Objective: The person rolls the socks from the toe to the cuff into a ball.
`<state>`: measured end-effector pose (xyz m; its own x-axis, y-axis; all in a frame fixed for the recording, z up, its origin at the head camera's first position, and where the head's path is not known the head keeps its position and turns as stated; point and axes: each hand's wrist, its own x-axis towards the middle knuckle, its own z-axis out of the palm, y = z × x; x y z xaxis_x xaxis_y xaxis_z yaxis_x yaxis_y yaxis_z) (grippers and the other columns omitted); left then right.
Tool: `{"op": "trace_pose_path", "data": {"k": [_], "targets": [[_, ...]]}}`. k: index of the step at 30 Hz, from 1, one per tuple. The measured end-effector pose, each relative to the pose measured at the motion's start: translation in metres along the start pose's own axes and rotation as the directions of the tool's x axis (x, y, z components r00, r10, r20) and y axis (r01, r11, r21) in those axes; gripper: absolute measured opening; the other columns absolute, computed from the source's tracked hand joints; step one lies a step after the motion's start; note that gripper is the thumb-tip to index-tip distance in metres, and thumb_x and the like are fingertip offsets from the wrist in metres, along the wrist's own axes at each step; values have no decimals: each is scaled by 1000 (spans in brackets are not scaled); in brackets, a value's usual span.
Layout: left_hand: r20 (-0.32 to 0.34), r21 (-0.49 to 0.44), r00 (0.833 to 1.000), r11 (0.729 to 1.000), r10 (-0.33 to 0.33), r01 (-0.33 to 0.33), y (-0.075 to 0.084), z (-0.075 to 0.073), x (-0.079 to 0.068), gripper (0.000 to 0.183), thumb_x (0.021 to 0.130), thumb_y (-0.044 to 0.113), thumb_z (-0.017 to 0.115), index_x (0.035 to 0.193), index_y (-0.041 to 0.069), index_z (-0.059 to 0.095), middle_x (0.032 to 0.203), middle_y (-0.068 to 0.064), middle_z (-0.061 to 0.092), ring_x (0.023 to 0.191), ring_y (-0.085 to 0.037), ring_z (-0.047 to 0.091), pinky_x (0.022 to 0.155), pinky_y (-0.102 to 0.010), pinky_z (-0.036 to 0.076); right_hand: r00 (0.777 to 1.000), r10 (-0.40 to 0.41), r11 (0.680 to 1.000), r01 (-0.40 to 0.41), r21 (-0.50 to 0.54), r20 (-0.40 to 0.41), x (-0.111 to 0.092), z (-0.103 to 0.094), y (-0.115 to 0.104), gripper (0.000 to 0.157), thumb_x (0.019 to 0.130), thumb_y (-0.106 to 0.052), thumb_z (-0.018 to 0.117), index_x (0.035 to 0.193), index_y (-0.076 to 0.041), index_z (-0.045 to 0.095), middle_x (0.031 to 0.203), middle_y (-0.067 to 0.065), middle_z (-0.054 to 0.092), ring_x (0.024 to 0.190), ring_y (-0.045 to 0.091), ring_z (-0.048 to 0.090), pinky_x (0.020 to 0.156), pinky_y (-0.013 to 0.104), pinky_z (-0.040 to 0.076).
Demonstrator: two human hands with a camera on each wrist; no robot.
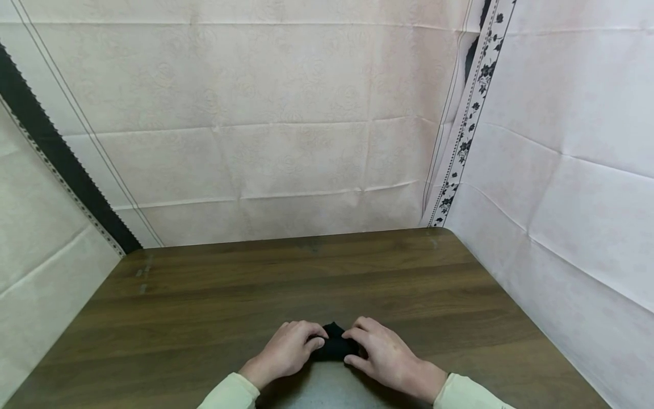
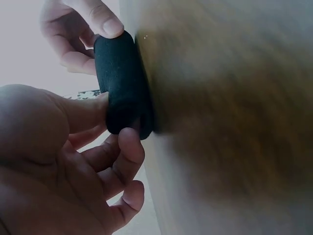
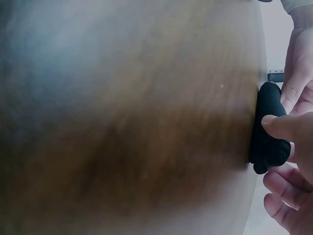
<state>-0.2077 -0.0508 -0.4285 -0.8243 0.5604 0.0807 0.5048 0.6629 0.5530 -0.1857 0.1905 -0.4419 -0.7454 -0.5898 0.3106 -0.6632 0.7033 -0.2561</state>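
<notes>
A small roll of black cloth [image 1: 334,346] lies on the wooden table near its front edge; whether it is a sock or another piece cannot be told. My left hand [image 1: 289,347] holds its left end, thumb on the near side, fingers over the far side. At the other end, my right hand [image 1: 386,353] grips it the same way. In the left wrist view the black roll [image 2: 120,73] shows a spiral, hollow end beside the left fingertips [image 2: 131,142]. The right wrist view shows the right thumb [image 3: 279,126] pressing on the roll, with an uneven lump at that end.
The brown wood-grain table [image 1: 306,278] reaches back to a pale cloth wall [image 1: 286,113]. More pale cloth [image 1: 577,170] hangs along the right side, edged with a floral border. A dark strip [image 1: 61,153] runs down at the left.
</notes>
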Motion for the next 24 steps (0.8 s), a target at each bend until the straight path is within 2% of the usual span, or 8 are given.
{"op": "trace_pose_path", "data": {"k": [5,10,16,20,24], "targets": [[13,-48,1000,999,-23,23,1,0,1,9,98,18,66,107,19,71,99,8,69,93,-13,65,82,-41,51,1000,-19,1000,19,14,6,0,0,1,25,93,-27,75,114,-13,72,103,-6,57,88,4,54,73,25,50],[24,-100,999,994,-42,45,2,0,0,9,97,16,68,104,21,66,89,13,60,79,-6,56,72,-35,47,999,-51,998,51,26,-6,0,1,2,20,96,-23,71,114,-13,72,100,-7,56,85,3,53,71,22,49],[7,-117,999,992,-40,40,4,-1,0,10,95,21,72,104,22,68,92,11,55,80,-8,52,72,-33,46,997,-79,997,80,13,-24,0,0,2,18,100,-18,65,114,-11,73,96,-7,55,82,3,52,70,20,49],[4,-112,999,993,-41,42,6,-1,-1,21,88,30,80,104,22,68,96,9,57,83,-11,54,73,-33,46,998,-55,998,55,11,7,2,0,2,19,103,-18,60,116,-10,72,95,-7,54,82,3,50,70,21,48],[16,-87,999,995,-47,49,6,-1,-1,30,81,27,86,105,21,68,97,8,57,87,-12,56,77,-35,48,999,-30,1000,30,0,35,3,0,1,19,104,-17,58,116,-11,71,93,-9,52,81,3,49,70,21,47]]}}
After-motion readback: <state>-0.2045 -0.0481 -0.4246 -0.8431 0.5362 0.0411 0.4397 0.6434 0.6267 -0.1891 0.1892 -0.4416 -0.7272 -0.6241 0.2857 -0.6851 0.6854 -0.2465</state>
